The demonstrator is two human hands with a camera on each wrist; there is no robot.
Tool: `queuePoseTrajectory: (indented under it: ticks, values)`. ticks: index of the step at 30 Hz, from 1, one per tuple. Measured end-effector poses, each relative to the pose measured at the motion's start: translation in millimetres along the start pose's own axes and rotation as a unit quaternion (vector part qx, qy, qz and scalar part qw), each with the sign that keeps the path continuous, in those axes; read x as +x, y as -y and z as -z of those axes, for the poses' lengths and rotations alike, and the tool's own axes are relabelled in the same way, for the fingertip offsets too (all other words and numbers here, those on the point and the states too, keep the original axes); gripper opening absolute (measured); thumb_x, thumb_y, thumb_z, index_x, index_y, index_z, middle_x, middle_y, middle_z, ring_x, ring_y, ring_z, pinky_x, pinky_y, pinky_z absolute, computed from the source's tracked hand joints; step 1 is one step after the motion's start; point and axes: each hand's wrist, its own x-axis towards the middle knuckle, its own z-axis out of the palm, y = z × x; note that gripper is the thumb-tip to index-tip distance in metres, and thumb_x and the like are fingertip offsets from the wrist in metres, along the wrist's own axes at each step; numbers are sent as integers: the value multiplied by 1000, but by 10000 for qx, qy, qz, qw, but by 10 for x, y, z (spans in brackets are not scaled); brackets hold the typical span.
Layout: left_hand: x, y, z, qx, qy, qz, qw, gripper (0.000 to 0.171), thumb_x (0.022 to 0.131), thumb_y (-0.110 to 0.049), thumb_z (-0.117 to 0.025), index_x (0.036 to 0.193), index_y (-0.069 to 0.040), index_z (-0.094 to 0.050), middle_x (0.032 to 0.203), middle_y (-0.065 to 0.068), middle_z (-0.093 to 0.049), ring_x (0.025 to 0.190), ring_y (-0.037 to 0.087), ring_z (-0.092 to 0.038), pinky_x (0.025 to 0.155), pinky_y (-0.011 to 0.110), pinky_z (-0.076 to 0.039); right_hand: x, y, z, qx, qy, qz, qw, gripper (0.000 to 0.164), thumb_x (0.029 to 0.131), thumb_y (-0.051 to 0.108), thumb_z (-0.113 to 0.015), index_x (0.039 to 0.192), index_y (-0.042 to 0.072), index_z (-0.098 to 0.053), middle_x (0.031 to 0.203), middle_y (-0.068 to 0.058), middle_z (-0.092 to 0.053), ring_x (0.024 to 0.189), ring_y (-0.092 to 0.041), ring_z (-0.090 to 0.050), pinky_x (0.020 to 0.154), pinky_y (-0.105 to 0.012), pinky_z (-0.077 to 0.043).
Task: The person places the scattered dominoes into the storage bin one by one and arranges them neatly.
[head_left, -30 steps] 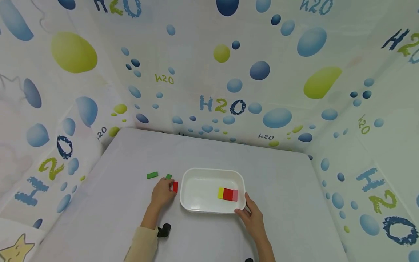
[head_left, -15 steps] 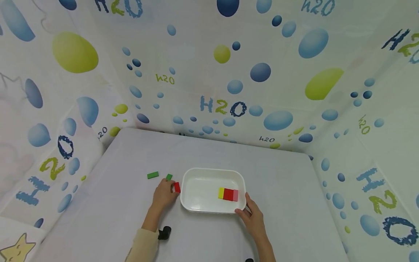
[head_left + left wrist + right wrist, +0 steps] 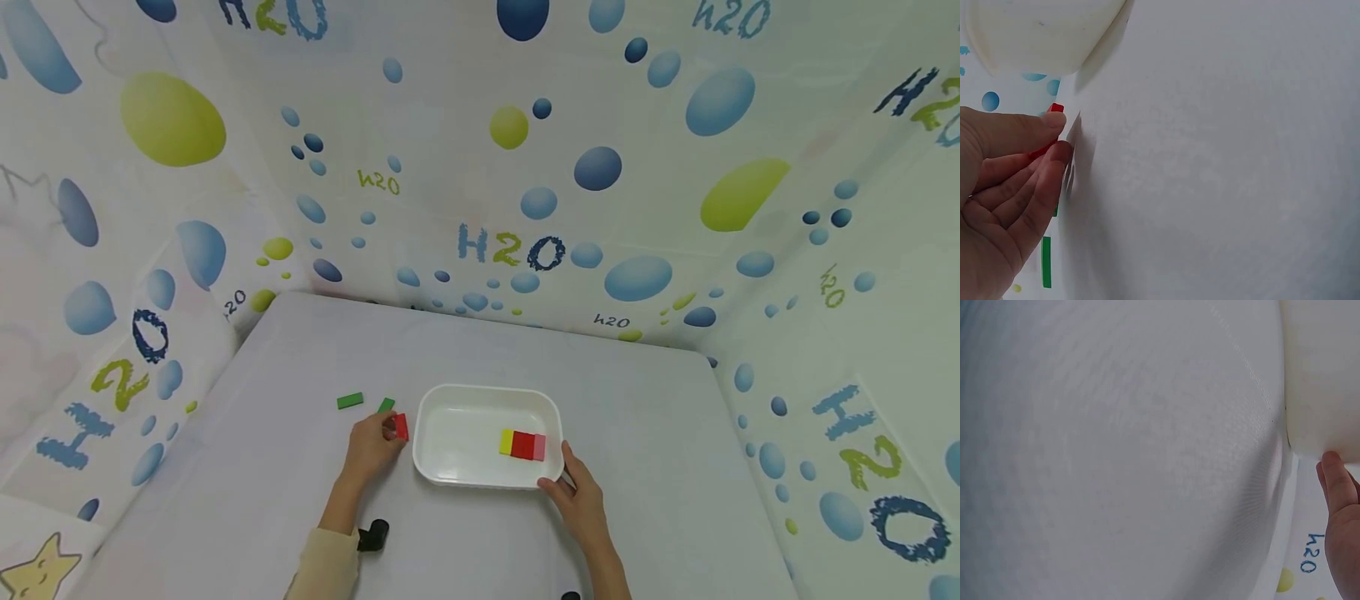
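Observation:
My left hand (image 3: 369, 448) pinches a small red block (image 3: 401, 427) between thumb and fingers, just left of the white tray (image 3: 457, 429). In the left wrist view the red block (image 3: 1057, 108) shows partly behind the thumb, close over the table. My right hand (image 3: 581, 502) grips the tray's near right corner, thumb at the front side and fingers along the right end. Inside the tray a yellow block (image 3: 506, 442), a red block (image 3: 522, 445) and a pink block (image 3: 540, 447) lie side by side in a row. In the right wrist view, fingers (image 3: 1338, 481) touch the tray wall.
Two green blocks lie left of the tray: one green block (image 3: 349, 401) farther out, another green block (image 3: 386, 405) partly hidden behind the left hand. A white cloth covers the table (image 3: 637, 400). Patterned sheeting (image 3: 450, 167) stands around its back and sides.
The left hand, with the red block, shifts slightly toward the tray and then back left, tilting the block a little. The right hand and tray stay in place.

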Motion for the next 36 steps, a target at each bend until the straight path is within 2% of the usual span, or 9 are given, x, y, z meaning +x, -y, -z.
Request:
queuePoseTrajectory:
  ticks: [6,12,16,20,23,29,36]
  values:
    - [-30,59,16,-577,-4,253,9980,51,76,2,-76,124,9,-60,101,20,-68,86,27,-66,76,38,-56,3,-6,-3,-26,-11,69,10000,80,81,12,-77,149,1,-37,143,-23,-49,129,-41,-51,88,-32,-52]
    - [-36,90,76,-876,-263,390,9950,49,78,-1,-76,124,8,-61,102,20,-69,90,30,-67,79,39,-56,2,4,-6,-30,-30,60,10000,81,80,13,-78,149,2,-37,143,-22,-49,129,-40,-51,88,-33,-51]
    - [-24,68,152,-1027,-468,458,9926,50,79,-2,-76,125,7,-61,102,21,-69,92,31,-67,77,31,-56,1,-5,-6,-1,-50,106,9999,81,80,13,-79,149,2,-38,142,-22,-50,128,-40,-52,88,-33,-52]
    - [-4,-6,234,-1212,-584,527,9895,51,80,-3,-77,128,4,-60,102,21,-68,90,28,-65,70,15,-51,-2,-18,-1,-15,-45,152,9999,81,80,12,-79,149,2,-38,142,-22,-50,128,-39,-52,88,-33,-52]
    - [10,-81,287,-1345,-642,541,9873,51,81,-4,-77,129,2,-61,103,20,-68,90,22,-63,69,8,-46,-6,-19,2,-15,-19,145,9999,81,80,12,-78,149,3,-37,142,-22,-50,129,-39,-52,89,-33,-51]
    - [40,-235,349,-1562,-705,422,9843,52,81,-4,-77,130,1,-61,106,21,-67,92,22,-63,71,6,-45,-4,-22,2,-22,26,80,10000,82,81,15,-78,149,3,-36,143,-21,-48,130,-39,-51,89,-33,-51]
    - [57,-410,374,-1845,-559,336,9807,54,81,-1,-76,132,2,-58,109,23,-65,97,26,-62,72,6,-45,-4,-25,-5,-40,17,-51,10000,82,80,14,-78,150,4,-36,142,-21,-49,130,-39,-51,89,-33,-51]
